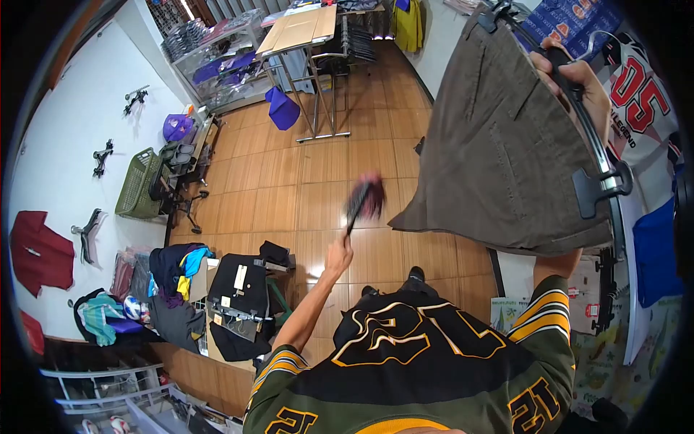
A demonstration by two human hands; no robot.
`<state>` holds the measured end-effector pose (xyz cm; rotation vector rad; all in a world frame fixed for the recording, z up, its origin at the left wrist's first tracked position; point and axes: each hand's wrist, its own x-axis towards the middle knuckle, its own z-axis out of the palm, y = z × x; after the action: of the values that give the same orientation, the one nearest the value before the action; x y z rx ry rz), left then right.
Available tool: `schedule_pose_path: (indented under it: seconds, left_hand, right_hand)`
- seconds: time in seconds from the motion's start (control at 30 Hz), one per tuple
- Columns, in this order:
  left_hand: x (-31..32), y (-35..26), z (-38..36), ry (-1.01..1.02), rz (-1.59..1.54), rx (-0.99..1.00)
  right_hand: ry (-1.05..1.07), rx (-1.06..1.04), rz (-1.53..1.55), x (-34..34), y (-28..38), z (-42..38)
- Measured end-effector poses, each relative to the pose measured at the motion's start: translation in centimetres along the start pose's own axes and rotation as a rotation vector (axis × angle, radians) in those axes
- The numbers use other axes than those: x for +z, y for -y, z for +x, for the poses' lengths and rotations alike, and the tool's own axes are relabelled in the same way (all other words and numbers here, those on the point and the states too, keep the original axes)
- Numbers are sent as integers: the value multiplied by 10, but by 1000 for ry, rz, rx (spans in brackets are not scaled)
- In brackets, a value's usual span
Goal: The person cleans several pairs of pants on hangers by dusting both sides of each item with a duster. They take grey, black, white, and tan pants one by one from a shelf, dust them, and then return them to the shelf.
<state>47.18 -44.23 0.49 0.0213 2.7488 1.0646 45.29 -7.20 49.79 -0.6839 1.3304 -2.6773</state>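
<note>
My right hand (578,83) is raised at the upper right, gripping a black clip hanger (593,152) from which brown trousers (499,145) hang. My left hand (338,253) is stretched forward over the wooden floor and holds the handle of a brush (365,199) with a dark, reddish head, blurred by motion. The brush head is just left of the trousers' lower edge, not clearly touching them. My dark jersey with yellow lettering fills the bottom of the view.
A white jersey with red "05" (640,94) hangs on the wall at right. A box with black garments (238,304) and piles of clothes (173,271) lie at lower left. A green basket (141,184), a metal-legged table (303,29) and shelving stand farther back.
</note>
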Motion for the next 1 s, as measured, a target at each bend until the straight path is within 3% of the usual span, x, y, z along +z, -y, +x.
schedule_pose_path:
  seconds: [0.03, 0.1, 0.2, 0.23, 0.3, 0.37, 0.43, 0.5, 0.57, 0.67, 0.8, 0.83, 0.9, 1.0]
  left_hand:
    - [-32, -40, -5, -58, -143, -3]
    - [-57, -85, -13, -313, -339, 238]
    - [-61, -121, -38, -525, -509, 542]
    - [-37, -100, -38, -525, -469, 614]
    - [-12, -58, -49, -271, -72, 655]
    - [3, -5, -62, 111, 147, 177]
    - [34, 110, -59, 332, 325, -49]
    - [20, 174, -84, 457, 377, -241]
    - [12, 228, -110, 421, 406, -316]
    - [7, 261, -150, 267, 235, -505]
    - [29, 268, -202, 32, -91, -850]
    - [37, 263, -219, -64, -101, -836]
    - [41, 234, -246, -65, -306, -990]
    - [101, 242, -290, -325, -368, -1041]
  right_hand:
    - [-37, -1, -25, -1, -7, 4]
    - [-107, -5, -80, 4, -22, 17]
    - [-196, -61, -206, 12, -50, 40]
    - [-235, -79, -236, 16, -58, 46]
    - [-200, -23, -276, 21, -61, 56]
    - [-193, -9, -352, 34, -70, 59]
    - [-201, -30, -323, 46, -81, 61]
    - [-118, -7, -398, 43, -86, 72]
    - [-86, 0, -453, 49, -103, 83]
    - [24, 79, -547, 60, -134, 99]
    - [105, 256, -529, 74, -200, 122]
    - [108, 280, -587, 76, -222, 131]
    - [160, 355, -614, 86, -262, 142]
    - [288, 457, -588, 100, -320, 161]
